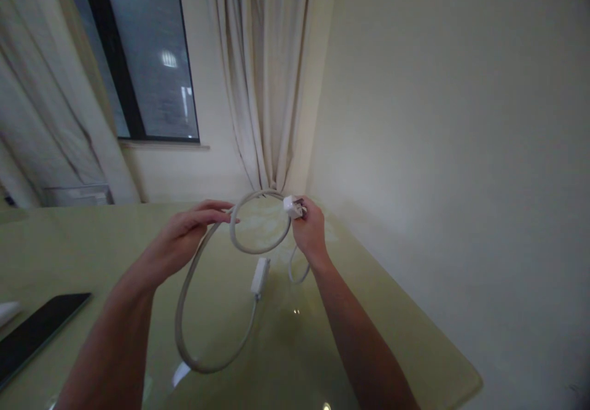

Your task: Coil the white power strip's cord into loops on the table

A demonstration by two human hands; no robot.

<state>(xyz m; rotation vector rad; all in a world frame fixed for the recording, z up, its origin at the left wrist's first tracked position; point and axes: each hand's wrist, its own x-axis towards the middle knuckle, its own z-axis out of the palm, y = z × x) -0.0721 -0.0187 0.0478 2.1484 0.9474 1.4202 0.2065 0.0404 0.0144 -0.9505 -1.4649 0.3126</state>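
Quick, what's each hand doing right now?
Left hand: fingers nearly straight, lightly pinching the pale cable.
Right hand: closed, holding the white plug end and part of the cable's loop.

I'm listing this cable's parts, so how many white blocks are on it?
2 visible: one white block at the right hand, and another white block lower down, below the round loop of cable. More could be hidden behind that hand.

Probably a home: pale curtains, a window, a glossy table.

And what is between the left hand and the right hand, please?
In the head view, a pale cable loop is between the left hand and right hand.
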